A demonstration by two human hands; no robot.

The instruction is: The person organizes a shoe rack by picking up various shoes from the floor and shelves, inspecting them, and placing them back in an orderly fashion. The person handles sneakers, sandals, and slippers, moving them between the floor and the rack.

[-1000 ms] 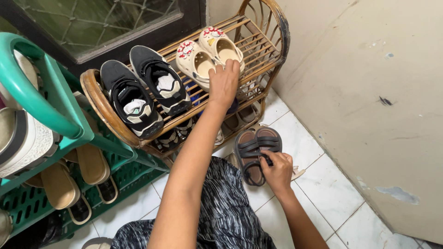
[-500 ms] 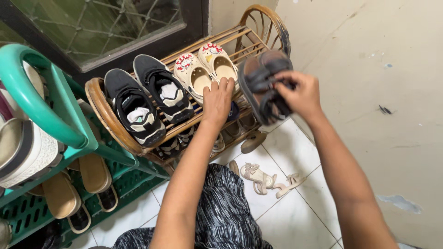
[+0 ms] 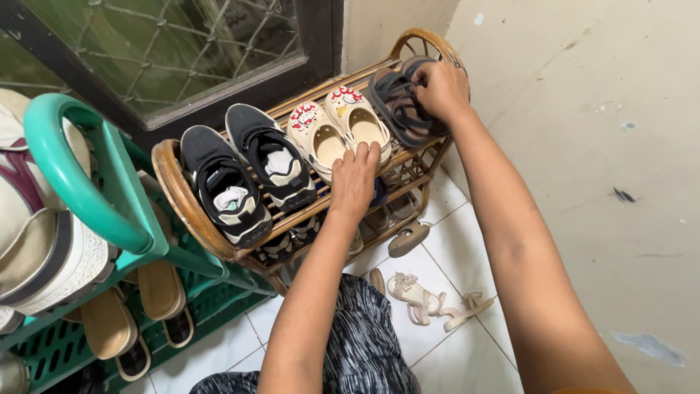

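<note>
2 hands work at the top shelf of a curved brown rattan shoe rack (image 3: 191, 211). The right hand (image 3: 442, 89) is closed around a pair of dark grey strapped sandals (image 3: 397, 103), which sits at the shelf's right end beside the wall. The left hand (image 3: 354, 179) lies flat, fingers loosely together, with fingertips touching a pair of cream clogs with red-and-white charms (image 3: 335, 131). Left of those stand 2 black sneakers (image 3: 244, 168). A pair of beige strappy sandals (image 3: 430, 303) lies on the white tiled floor (image 3: 467, 350) below.
</note>
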